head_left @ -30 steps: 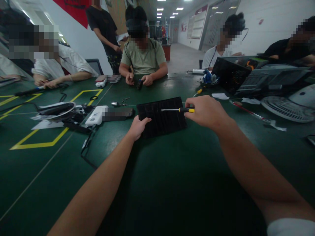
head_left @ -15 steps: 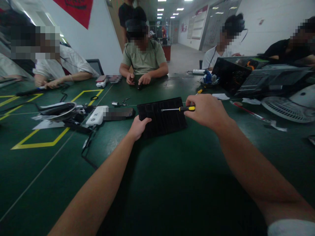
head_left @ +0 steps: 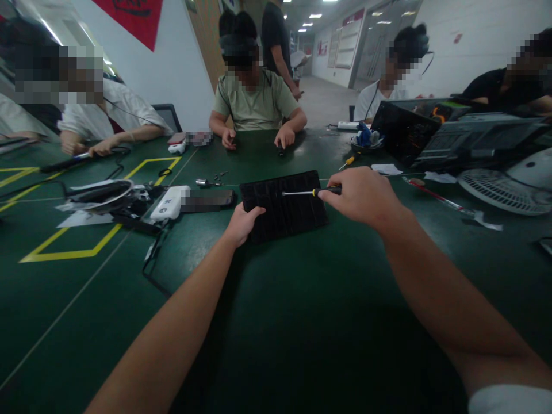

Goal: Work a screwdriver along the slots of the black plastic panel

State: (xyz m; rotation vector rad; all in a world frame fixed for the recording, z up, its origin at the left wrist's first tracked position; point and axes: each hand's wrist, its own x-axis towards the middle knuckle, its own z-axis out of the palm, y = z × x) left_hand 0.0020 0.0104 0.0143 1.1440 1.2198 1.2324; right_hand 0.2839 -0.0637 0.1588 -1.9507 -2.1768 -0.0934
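Note:
My left hand (head_left: 245, 223) grips the left edge of a flat, black rectangular panel (head_left: 288, 215) with a ribbed surface, its thumb lying on top. The exact kind of panel is too dark to make out. A screwdriver (head_left: 302, 193) with a yellow and black handle is held in my right hand (head_left: 360, 195), thumb and fingers closed round the handle. Its metal shaft points left across the panel, and the tip is at or just over the middle of it. Whether the tip touches a screw cannot be seen.
Left of the panel lie a dark phone (head_left: 211, 199), a white device (head_left: 170, 204), small metal parts (head_left: 207, 182) and a heap of cables (head_left: 103, 195). Right are another screwdriver (head_left: 349, 161), a white fan grille (head_left: 500, 187) and an open computer case (head_left: 470, 138). Co-workers sit around the green table (head_left: 302, 322).
My right hand has shifted its fingers on the screwdriver handle, covering more of it; the panel and my left hand stay put. Across the table, a co-worker's hand has moved right.

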